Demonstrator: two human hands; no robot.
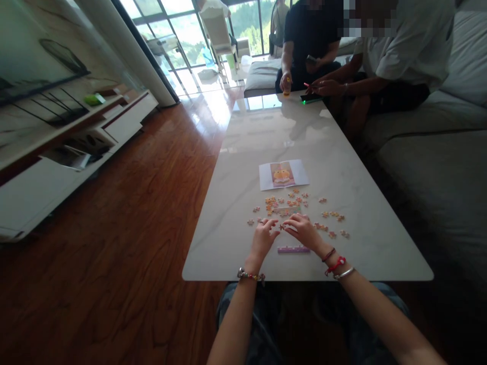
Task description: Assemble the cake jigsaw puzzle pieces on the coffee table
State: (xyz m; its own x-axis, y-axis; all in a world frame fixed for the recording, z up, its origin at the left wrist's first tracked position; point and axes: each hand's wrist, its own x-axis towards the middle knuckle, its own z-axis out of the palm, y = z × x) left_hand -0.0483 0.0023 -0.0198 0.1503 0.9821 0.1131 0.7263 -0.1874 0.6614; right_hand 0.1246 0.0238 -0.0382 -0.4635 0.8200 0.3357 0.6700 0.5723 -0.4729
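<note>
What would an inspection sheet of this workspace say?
Surface: white marble-patterned table, glossy, rounded near corners.
Job's things: orange-and-pink jigsaw pieces, scattered; white paper sheet with a printed picture, beyond them; flat purple strip, near the front edge.
Clutter: thin black object with a green light, far end.
Hands: left hand and right hand close together, small brownish piece between them; which grips it is unclear.
Cables: nothing seen.
Surroundings: brown wooden floor, left; grey fabric sofa, right; person in black shirt, person in white shirt, far right.
</note>
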